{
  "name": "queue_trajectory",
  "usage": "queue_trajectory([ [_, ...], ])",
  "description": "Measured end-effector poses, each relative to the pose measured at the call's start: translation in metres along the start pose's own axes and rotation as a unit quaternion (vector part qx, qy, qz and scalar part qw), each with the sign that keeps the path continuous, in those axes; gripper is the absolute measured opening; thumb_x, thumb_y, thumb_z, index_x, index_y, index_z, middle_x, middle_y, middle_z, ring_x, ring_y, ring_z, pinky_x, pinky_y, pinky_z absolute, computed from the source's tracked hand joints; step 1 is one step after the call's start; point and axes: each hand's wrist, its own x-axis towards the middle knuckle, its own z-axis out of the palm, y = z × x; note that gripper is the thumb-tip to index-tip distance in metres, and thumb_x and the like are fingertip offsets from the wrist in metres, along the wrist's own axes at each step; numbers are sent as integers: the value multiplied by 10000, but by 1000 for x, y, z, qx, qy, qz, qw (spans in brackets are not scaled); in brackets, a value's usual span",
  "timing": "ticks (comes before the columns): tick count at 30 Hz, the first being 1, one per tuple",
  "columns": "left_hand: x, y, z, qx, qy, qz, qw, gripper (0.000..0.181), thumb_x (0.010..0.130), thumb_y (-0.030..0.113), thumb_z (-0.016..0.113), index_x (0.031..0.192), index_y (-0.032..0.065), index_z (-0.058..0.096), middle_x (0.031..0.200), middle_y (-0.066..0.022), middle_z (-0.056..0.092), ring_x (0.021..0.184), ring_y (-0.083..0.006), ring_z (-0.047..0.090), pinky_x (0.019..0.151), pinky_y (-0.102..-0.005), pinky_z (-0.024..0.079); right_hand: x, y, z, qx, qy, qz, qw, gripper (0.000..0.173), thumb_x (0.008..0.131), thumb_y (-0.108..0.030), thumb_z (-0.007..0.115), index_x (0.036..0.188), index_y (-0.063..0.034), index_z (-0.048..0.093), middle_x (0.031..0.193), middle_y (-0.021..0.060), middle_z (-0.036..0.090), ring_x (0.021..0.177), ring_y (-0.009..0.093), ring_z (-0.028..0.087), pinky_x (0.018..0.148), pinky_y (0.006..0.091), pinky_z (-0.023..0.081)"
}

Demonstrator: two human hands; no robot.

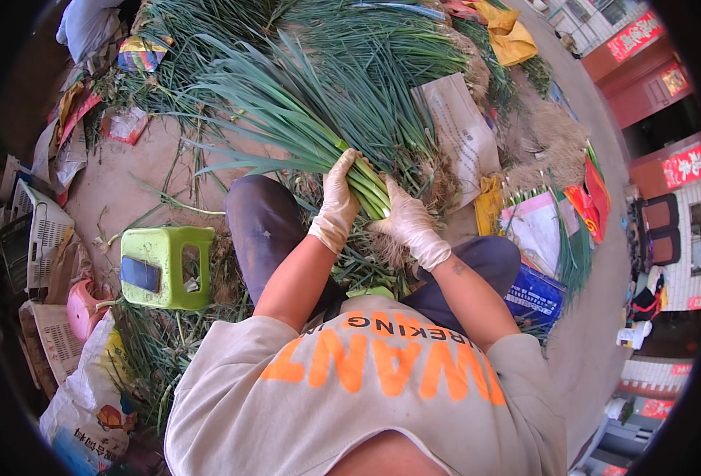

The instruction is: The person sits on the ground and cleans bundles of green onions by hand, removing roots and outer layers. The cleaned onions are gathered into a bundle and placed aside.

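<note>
My left hand (339, 199), in a thin white glove, is closed around the pale stalks of a bunch of scallions (320, 134). Lower down the same bunch, my gloved right hand (408, 225) grips the white ends. The long green leaves fan out away from me, to the upper left. Stringy roots (391, 250) show under my right hand; whether they belong to this bunch I cannot tell. Just beyond my hands lies a big heap of scallions (380, 107) with its roots to the right. Loose leaves and trimmings cover the ground between my knees.
A green plastic stool (169, 238) with a phone (140, 273) on it stands at my left. Behind it are a white crate (35, 238) and a printed sack (91, 398). Flat sacks (460, 134) and a wrapped scallion bundle (538, 235) lie right. Another person (91, 30) is at upper left.
</note>
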Motion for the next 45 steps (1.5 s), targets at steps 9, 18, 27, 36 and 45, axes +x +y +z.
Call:
queue_trajectory([
  [9,0,-9,24,-40,5,12,999,169,833,186,693,903,56,609,821,-75,622,753,-205,608,717,-367,523,12,-15,-22,11,21,4,1000,605,675,-237,724,1181,-60,443,989,211,643,912,398,625,808,463,490],
  [18,38,-12,37,-52,-24,-17,998,604,809,460,698,1230,70,510,1116,-85,595,999,-291,577,953,-442,468,5,81,-124,-318,315,-239,862,175,754,-144,600,920,-95,573,710,67,601,626,235,620,576,356,493],
  [27,85,24,-8,-43,27,-62,997,899,817,526,613,1486,124,167,1518,-133,252,1358,-401,284,1064,-651,235,-192,223,-263,-614,351,44,706,380,697,-209,636,1044,-70,564,707,36,567,666,204,607,591,358,478],
  [36,58,-55,13,39,22,-175,984,663,919,274,558,1455,99,209,1505,-103,292,1354,-370,324,1071,-634,267,-461,365,-223,-297,350,590,664,530,741,-326,649,1197,-100,497,950,191,658,883,368,646,743,475,509],
  [45,23,-86,4,237,86,-218,943,454,963,283,474,1355,68,396,1437,-112,403,1300,-298,419,1063,-537,351,-489,486,65,130,457,736,482,582,716,-296,602,1184,14,449,1007,295,622,965,437,612,877,473,486],
])
